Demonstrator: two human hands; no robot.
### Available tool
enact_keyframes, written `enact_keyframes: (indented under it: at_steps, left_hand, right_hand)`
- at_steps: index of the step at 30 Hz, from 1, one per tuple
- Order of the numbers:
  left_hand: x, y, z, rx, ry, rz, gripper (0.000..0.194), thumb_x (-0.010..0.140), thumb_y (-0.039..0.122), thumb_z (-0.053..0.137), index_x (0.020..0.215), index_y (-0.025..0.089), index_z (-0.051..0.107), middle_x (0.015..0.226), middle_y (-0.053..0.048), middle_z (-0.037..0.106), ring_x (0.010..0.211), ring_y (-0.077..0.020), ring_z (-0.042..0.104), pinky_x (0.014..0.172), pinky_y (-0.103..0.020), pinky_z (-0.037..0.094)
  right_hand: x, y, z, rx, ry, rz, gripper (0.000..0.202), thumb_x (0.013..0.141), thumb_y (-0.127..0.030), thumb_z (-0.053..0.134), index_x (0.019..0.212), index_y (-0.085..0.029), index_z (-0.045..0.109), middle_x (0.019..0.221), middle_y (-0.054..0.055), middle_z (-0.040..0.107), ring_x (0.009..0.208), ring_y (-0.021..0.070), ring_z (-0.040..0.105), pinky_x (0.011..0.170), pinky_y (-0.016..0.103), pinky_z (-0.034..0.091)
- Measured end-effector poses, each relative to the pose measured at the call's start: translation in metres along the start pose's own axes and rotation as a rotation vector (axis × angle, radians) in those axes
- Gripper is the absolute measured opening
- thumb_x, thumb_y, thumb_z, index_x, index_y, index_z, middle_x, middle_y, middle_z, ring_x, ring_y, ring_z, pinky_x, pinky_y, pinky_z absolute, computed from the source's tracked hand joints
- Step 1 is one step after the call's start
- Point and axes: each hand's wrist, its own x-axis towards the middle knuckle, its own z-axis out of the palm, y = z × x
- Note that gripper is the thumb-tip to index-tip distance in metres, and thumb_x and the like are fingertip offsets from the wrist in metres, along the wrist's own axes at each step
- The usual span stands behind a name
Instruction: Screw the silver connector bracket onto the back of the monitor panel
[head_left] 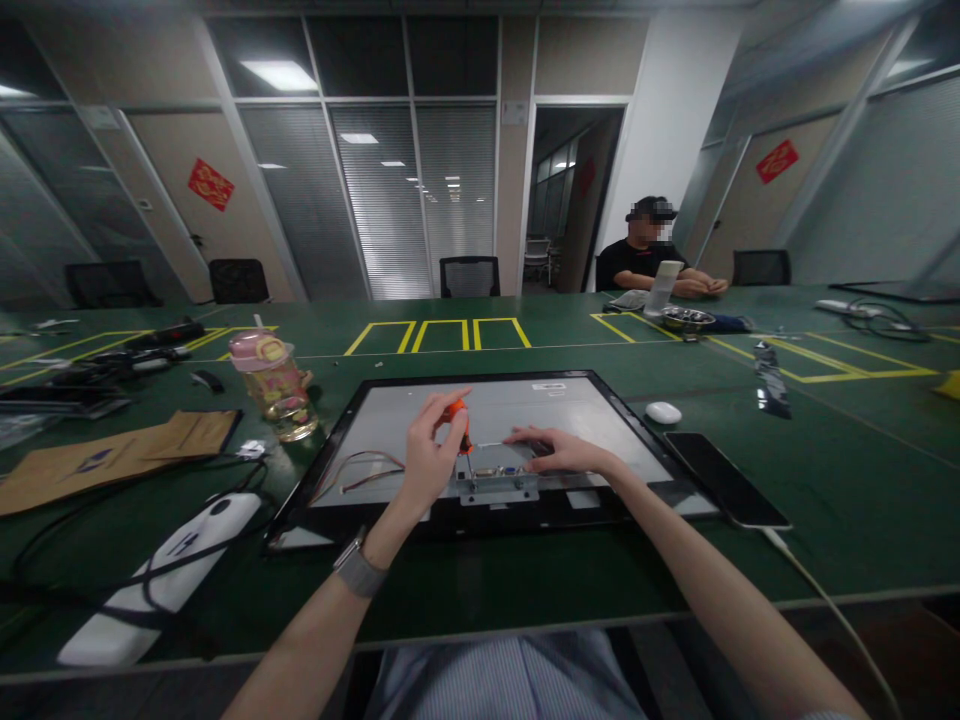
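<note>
Press the orange-handled screwdriver point(461, 428), pinched in your left hand point(430, 448), straight down at the metal port bracket point(499, 493) on the display panel point(600, 420), letting your right hand point(564, 450), fingers spread, any hold unclear, steady it.

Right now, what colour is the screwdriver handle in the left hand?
The screwdriver handle is bright orange, seen best in the head view.

No text is legible, even on the red signs point(211, 184).
</note>
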Motion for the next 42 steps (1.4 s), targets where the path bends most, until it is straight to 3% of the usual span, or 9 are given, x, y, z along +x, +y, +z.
enact_keyframes:
  at_steps: [4,9,14,19,22,27,33,38,42]
  left_hand:
    - [0.001,0.000,0.000,0.095,0.059,0.068,0.019,0.086,0.029,0.064,0.102,0.020,0.071,0.090,-0.003,0.055,0.082,-0.0140,0.056,0.079,-0.028,0.048]
    - [0.000,0.000,-0.001,-0.046,-0.027,0.027,0.033,0.097,0.027,0.040,0.119,0.019,0.064,0.103,-0.007,0.062,0.085,-0.0151,0.061,0.079,-0.030,0.050]
    - [0.000,-0.001,0.000,0.065,0.034,0.068,0.022,0.088,0.029,0.060,0.106,0.020,0.070,0.086,-0.002,0.054,0.079,-0.0140,0.054,0.077,-0.028,0.049]
    - [0.000,-0.002,-0.003,-0.071,-0.067,0.003,0.035,0.097,0.029,0.042,0.125,0.022,0.062,0.110,-0.008,0.059,0.089,-0.0157,0.060,0.081,-0.031,0.051]
    - [0.000,-0.002,-0.002,-0.114,-0.082,-0.032,0.035,0.097,0.030,0.043,0.127,0.021,0.060,0.103,-0.007,0.063,0.083,-0.0146,0.062,0.077,-0.030,0.052]
    - [0.001,-0.001,0.000,0.047,-0.019,0.066,0.022,0.086,0.027,0.063,0.106,0.022,0.070,0.088,-0.003,0.056,0.081,-0.0142,0.057,0.074,-0.026,0.051]
    - [0.001,0.001,-0.002,0.018,-0.105,0.065,0.037,0.094,0.022,0.045,0.128,0.023,0.059,0.106,-0.007,0.059,0.089,-0.0154,0.060,0.078,-0.028,0.053]
    - [0.000,0.004,-0.001,0.221,-0.019,0.227,0.026,0.089,0.023,0.059,0.114,0.022,0.066,0.089,-0.002,0.055,0.076,-0.0123,0.055,0.077,-0.027,0.049]
    - [0.000,0.004,-0.001,0.216,-0.075,0.243,0.029,0.090,0.022,0.056,0.118,0.022,0.064,0.096,-0.004,0.056,0.082,-0.0138,0.058,0.077,-0.028,0.050]
  right_hand:
    - [0.000,0.000,0.000,0.008,-0.008,-0.006,0.068,0.079,-0.049,0.067,0.139,-0.021,0.052,0.152,0.011,0.042,0.147,0.0334,0.023,0.120,0.053,0.014]
    - [0.001,0.003,0.000,0.005,0.004,-0.022,0.069,0.078,-0.052,0.068,0.138,-0.021,0.053,0.153,0.012,0.042,0.146,0.0323,0.028,0.120,0.050,0.017]
    - [0.000,0.003,0.000,0.000,-0.004,-0.006,0.070,0.079,-0.052,0.068,0.139,-0.020,0.051,0.155,0.013,0.037,0.147,0.0323,0.025,0.120,0.050,0.017]
    - [0.001,0.004,-0.001,-0.019,0.008,-0.015,0.068,0.079,-0.052,0.068,0.138,-0.023,0.053,0.153,0.011,0.041,0.145,0.0324,0.029,0.119,0.050,0.020]
    - [0.001,0.004,-0.001,-0.014,0.006,-0.019,0.066,0.079,-0.051,0.068,0.138,-0.023,0.053,0.153,0.011,0.040,0.146,0.0320,0.029,0.118,0.051,0.021]
    - [0.001,0.006,0.000,-0.003,0.008,-0.031,0.068,0.079,-0.052,0.069,0.138,-0.023,0.053,0.152,0.011,0.043,0.146,0.0330,0.027,0.119,0.052,0.018]
    - [0.003,0.011,0.000,-0.021,0.015,-0.036,0.068,0.079,-0.051,0.069,0.138,-0.023,0.053,0.155,0.012,0.038,0.145,0.0319,0.031,0.119,0.050,0.020]
    - [0.003,0.013,0.001,0.001,0.013,-0.036,0.068,0.078,-0.052,0.069,0.138,-0.024,0.053,0.155,0.011,0.037,0.146,0.0322,0.027,0.119,0.051,0.018]
    - [0.003,0.011,0.000,0.006,0.009,-0.041,0.067,0.079,-0.051,0.069,0.138,-0.023,0.053,0.155,0.011,0.038,0.146,0.0315,0.027,0.119,0.050,0.019]
